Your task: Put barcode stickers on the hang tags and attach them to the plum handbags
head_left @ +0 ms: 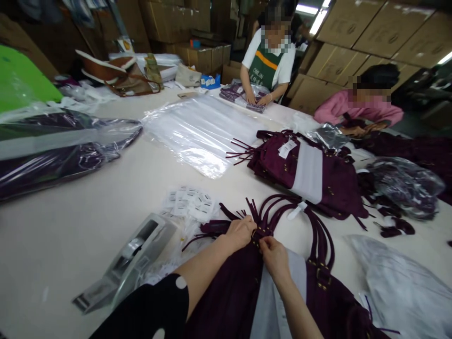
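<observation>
A dark purple handbag (229, 287) lies in front of me, with looped handles (326, 235), gold-coloured metal fittings and a pale grey wrap (297, 273) around its middle. My left hand (242, 233) is closed on a strap at the base of the left handle, beside thin purple tassel strips. Close by, my right hand (274, 254) pinches the same strap area by the metal fitting; the fingertips partly hide what they grip. A white tag (297, 210) hangs at the handles. Beyond it lies a stack of similar purple bags (271, 160) with a grey wrap.
A grey tape dispenser (130, 259) and a pile of white labels (189, 202) sit to the left. Clear plastic sleeves (201, 127) lie farther back, and a plastic-wrapped purple bag (52, 160) is at far left. Two co-workers (270, 66) handle goods across the table.
</observation>
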Motion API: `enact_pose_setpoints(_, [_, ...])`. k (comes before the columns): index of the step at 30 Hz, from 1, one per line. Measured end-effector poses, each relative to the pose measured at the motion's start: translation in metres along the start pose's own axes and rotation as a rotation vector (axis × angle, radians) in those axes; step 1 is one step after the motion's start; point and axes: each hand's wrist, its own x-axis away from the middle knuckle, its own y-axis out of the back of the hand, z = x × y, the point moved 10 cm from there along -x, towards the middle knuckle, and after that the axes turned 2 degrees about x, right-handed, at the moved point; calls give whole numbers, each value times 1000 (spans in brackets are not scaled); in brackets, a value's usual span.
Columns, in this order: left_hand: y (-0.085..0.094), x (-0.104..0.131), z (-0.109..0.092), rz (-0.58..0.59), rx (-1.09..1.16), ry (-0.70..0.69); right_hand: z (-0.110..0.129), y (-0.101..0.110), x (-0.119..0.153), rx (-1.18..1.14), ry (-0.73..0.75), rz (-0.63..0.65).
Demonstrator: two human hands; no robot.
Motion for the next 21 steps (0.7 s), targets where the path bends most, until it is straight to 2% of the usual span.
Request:
enact_pose_setpoints(6, [5, 3, -1, -34, -64, -7, 0, -11, -7, -91, 25, 85])
enact_pose_setpoints(9, [2, 2, 0, -38, -106, -6, -10, -16, -16, -47, -43, 102])
enact_pose_setpoints(14, [0, 3, -6, -25, -102, -27, -9, -10, -17, 76, -55, 41])
enact_pose_setpoints(21, [6, -1, 3, -12, 24, 8, -8, -19, -11, -108, -62, 73])
